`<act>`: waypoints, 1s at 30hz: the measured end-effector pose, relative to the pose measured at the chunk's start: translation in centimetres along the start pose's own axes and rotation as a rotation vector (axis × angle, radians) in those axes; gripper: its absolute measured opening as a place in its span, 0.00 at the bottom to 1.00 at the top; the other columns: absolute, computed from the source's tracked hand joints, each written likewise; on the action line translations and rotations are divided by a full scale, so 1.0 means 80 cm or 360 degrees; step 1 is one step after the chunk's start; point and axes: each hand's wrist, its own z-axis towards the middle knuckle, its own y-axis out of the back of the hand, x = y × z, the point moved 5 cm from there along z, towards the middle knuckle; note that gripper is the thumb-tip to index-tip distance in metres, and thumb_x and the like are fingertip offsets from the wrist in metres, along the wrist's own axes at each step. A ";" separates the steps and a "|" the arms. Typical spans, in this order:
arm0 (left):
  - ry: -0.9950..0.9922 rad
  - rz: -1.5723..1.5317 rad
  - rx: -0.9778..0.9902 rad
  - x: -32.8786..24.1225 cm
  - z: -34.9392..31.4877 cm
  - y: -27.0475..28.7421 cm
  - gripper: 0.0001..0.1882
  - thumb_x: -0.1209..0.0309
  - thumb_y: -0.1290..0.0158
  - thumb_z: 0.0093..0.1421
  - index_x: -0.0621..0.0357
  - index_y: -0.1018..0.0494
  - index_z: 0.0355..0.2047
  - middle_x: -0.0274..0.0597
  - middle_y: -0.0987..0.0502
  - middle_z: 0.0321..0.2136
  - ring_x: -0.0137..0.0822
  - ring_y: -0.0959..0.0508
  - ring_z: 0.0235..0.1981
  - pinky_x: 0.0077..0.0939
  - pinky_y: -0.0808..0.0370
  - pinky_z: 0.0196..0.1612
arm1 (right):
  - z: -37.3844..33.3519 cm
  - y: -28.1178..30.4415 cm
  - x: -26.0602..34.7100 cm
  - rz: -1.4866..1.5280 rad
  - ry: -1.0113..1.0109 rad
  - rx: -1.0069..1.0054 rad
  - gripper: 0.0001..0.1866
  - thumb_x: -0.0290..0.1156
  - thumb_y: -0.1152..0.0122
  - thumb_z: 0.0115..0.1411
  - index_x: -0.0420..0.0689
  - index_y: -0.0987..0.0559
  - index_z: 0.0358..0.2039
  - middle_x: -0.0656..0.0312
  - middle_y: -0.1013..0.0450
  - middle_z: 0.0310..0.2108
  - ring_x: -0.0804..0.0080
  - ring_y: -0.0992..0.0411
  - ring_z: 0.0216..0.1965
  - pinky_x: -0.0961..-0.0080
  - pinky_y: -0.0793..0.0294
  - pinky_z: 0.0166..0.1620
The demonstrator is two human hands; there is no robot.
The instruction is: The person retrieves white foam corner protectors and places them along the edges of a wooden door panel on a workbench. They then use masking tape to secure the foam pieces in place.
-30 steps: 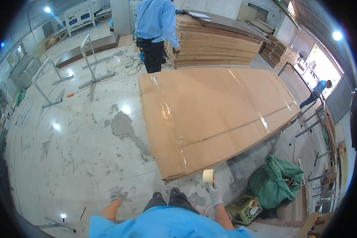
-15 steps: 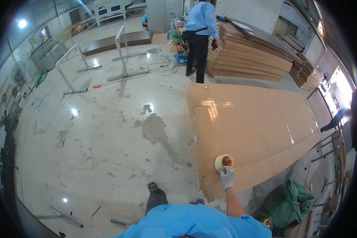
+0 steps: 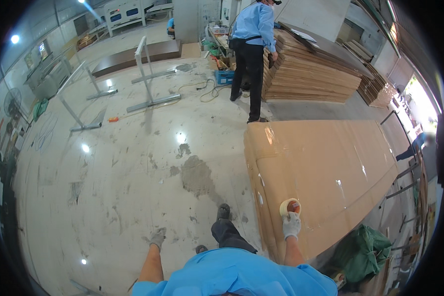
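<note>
My right hand (image 3: 291, 226), in a pale work glove, is closed on a roll of packing tape (image 3: 283, 209) with an orange-brown core. It is over the near left part of a large brown cardboard-covered stack (image 3: 320, 167), whose folded left edge shows. Whether the roll touches the cardboard I cannot tell. Shiny strips of clear tape (image 3: 363, 170) lie on the cardboard. My left hand (image 3: 158, 237), also gloved, hangs over the floor well left of the stack, its fingers stretched out and holding nothing.
Beyond the stack stands a co-worker (image 3: 251, 44) beside a tall pile of boards (image 3: 311, 69). Metal trestles (image 3: 150, 74) and a cable (image 3: 214, 91) are at the far left. By the stack's near right corner lies a green sack (image 3: 362, 251). A stained floor (image 3: 118, 187) spreads leftward.
My left hand has come into view at the lower left. My right hand and the tape roll shift slightly right in view. My feet have moved, and the co-worker stands turned more to the right.
</note>
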 end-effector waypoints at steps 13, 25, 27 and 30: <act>0.0497 0.0544 0.0109 -0.124 0.129 -0.142 0.15 0.57 0.46 0.66 0.49 0.25 0.48 0.33 0.23 0.29 0.32 0.25 0.25 0.29 0.29 0.28 | 0.257 -0.071 0.139 0.0081 0.0209 -0.0002 0.12 0.38 0.33 0.54 0.52 0.20 0.38 0.62 0.24 0.42 0.54 0.26 0.42 0.58 0.27 0.46; 0.0211 0.1334 0.0344 -0.271 0.312 -0.207 0.08 0.62 0.47 0.66 0.50 0.29 0.39 0.31 0.26 0.28 0.28 0.26 0.25 0.26 0.30 0.26 | 0.408 -0.104 0.230 0.0112 -0.0114 -0.0295 0.14 0.41 0.33 0.54 0.52 0.20 0.39 0.62 0.24 0.43 0.54 0.26 0.42 0.57 0.27 0.46; 0.0230 0.1399 0.0364 -0.323 0.366 -0.218 0.08 0.62 0.48 0.66 0.50 0.29 0.41 0.32 0.26 0.30 0.28 0.25 0.27 0.26 0.29 0.28 | 0.432 -0.122 0.242 0.0084 -0.0260 -0.0222 0.14 0.42 0.33 0.55 0.52 0.20 0.40 0.62 0.24 0.43 0.54 0.26 0.42 0.57 0.27 0.47; 0.0253 0.1496 0.0412 -0.403 0.451 -0.239 0.09 0.63 0.49 0.66 0.51 0.28 0.43 0.33 0.25 0.32 0.29 0.24 0.30 0.26 0.27 0.30 | 0.464 -0.142 0.262 0.0059 -0.0408 -0.0277 0.15 0.43 0.33 0.55 0.52 0.20 0.40 0.63 0.24 0.44 0.54 0.26 0.42 0.57 0.28 0.47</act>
